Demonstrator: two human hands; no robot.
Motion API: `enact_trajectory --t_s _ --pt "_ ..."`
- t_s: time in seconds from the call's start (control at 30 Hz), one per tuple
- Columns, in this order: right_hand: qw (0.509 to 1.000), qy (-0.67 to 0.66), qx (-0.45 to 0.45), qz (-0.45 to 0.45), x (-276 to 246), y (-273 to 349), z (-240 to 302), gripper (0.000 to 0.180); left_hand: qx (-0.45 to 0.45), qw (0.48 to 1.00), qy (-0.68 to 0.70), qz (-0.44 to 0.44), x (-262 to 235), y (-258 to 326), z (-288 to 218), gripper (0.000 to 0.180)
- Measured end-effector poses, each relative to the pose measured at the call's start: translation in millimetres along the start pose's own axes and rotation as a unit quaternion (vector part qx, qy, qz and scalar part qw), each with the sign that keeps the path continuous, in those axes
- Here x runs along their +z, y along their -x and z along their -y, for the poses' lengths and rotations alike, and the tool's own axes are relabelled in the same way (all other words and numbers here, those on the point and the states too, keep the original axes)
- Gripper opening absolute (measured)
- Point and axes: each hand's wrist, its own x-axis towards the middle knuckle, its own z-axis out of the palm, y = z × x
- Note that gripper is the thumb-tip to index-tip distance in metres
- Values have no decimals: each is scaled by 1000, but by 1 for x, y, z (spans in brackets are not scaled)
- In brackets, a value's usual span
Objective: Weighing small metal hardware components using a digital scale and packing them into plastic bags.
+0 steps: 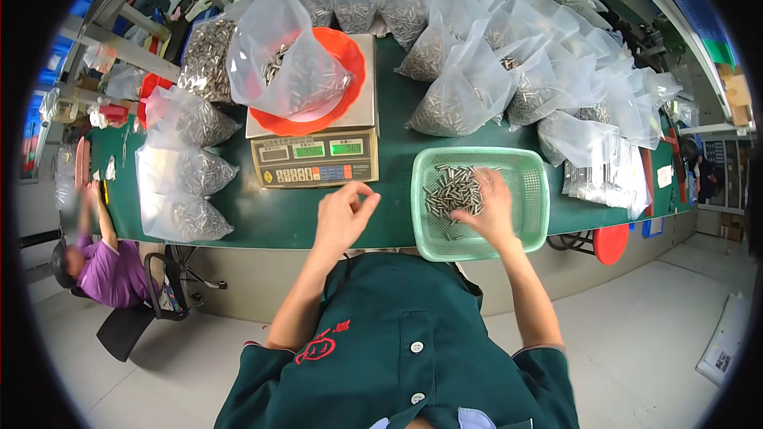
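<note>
A green table (350, 218) was seen carrying a weighing scale (314, 155) near the middle of its front edge, and on the scale's platform an orange bowl (343, 56) held an open clear bag (286, 56) partly filled with small metal pins. The right hand (489, 206) was laid, fingers loosely spread, on a heap of loose pins (451, 189) inside a green mesh basket (532, 191) set at the front edge to the right of the scale; whether any pins were actually gripped could not be told. The left hand (343, 214) was held just in front of the scale with its fingertips pinched together, possibly on a pin or two, though nothing could be made out between them. Much appeared already done: filled bags (187, 171) were stacked at the left end, and many more filled bags (477, 71) were crowded along the back edge and towards the right end. What was left, by judgement, was the bag on the scale to be topped up and the basket's remaining heap to be portioned.
</note>
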Motion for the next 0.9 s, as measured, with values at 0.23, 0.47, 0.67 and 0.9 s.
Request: enact_trajectory --t_s 0.23,0.47,0.67,0.9 --pt "974 106 -156 126 54 0 -25 72 -21 999 -33 -5 7 15 8 16" --pt "987 57 -146 31 82 1 -50 26 -56 996 -32 -68 -6 32 19 14" --pt "976 -201 52 -62 86 -1 -55 14 -51 985 2 -163 -31 26 20 13" --pt "447 -775 438 87 36 22 -43 20 -46 984 9 -173 -37 16 28 13"
